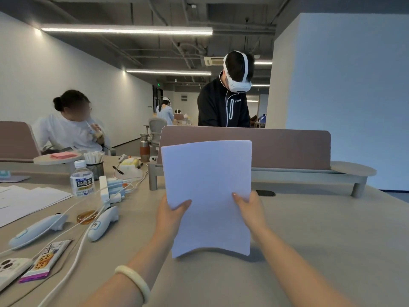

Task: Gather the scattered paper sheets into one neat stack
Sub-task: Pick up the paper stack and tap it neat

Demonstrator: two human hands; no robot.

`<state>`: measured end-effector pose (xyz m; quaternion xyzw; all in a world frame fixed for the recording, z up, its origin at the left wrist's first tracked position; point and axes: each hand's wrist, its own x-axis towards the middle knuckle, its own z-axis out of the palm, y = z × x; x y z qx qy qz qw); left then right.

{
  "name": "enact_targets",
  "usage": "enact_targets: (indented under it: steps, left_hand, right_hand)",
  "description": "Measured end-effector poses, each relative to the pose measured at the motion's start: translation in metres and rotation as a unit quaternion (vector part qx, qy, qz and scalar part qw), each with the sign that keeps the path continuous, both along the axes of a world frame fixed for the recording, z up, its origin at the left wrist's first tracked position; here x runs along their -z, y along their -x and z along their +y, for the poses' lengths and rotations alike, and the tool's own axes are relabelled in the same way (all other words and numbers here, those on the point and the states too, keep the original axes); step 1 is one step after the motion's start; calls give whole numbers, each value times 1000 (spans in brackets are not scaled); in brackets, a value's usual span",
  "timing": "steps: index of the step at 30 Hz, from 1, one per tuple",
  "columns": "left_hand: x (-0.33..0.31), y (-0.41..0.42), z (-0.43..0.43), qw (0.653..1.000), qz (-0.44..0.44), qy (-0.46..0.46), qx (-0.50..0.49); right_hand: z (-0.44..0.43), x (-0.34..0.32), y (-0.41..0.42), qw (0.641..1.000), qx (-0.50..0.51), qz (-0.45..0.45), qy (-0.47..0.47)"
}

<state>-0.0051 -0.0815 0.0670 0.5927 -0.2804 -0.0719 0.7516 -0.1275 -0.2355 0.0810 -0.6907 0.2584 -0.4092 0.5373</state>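
A stack of white paper sheets (208, 187) stands upright in front of me, its lower edge bowed against the beige table (321, 240). My left hand (171, 214) grips the stack's left edge, thumb on the front. My right hand (250, 209) grips the right edge, thumb also on the front. The sheets look roughly aligned, with edges nearly flush at the top. More white sheets (26, 201) lie spread flat at the far left of the table.
Left of me lie two white controllers (103, 222), cables, a tea bottle (82, 179), a snack bar (44, 260) and a phone. A pink divider with a shelf (265, 151) crosses the table behind the stack. Two people are beyond it.
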Motion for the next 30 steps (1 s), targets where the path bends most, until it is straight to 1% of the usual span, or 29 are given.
enact_targets:
  steps: [3, 5, 9, 14, 18, 20, 23, 28, 30]
  left_hand:
    - [21, 5, -2, 999, 20, -35, 20]
    - [23, 5, -5, 999, 24, -41, 20]
    - [12, 0, -7, 999, 8, -46, 8]
    - [31, 9, 2, 997, -6, -62, 40]
    - [29, 1, -2, 998, -1, -63, 26]
    - [31, 1, -1, 997, -10, -71, 29]
    - [41, 10, 2, 996, -19, -81, 40]
    - [49, 9, 1, 996, 10, -83, 30]
    - [46, 12, 1, 996, 16, -77, 37]
  right_hand:
    - [2, 21, 4, 1000, -8, 7, -2]
    - [2, 23, 5, 1000, -1, 5, -9]
    - [-3, 12, 5, 1000, -4, -2, -9]
    - [-2, 32, 8, 999, -4, 34, -16]
    - [-6, 27, 9, 1000, -6, 16, -21]
    - [-7, 28, 9, 999, -17, 20, -18]
    - [-6, 46, 11, 998, -24, 57, -23]
    - [-2, 82, 21, 994, -34, 101, -14]
    - [-2, 84, 24, 993, -19, 112, 0]
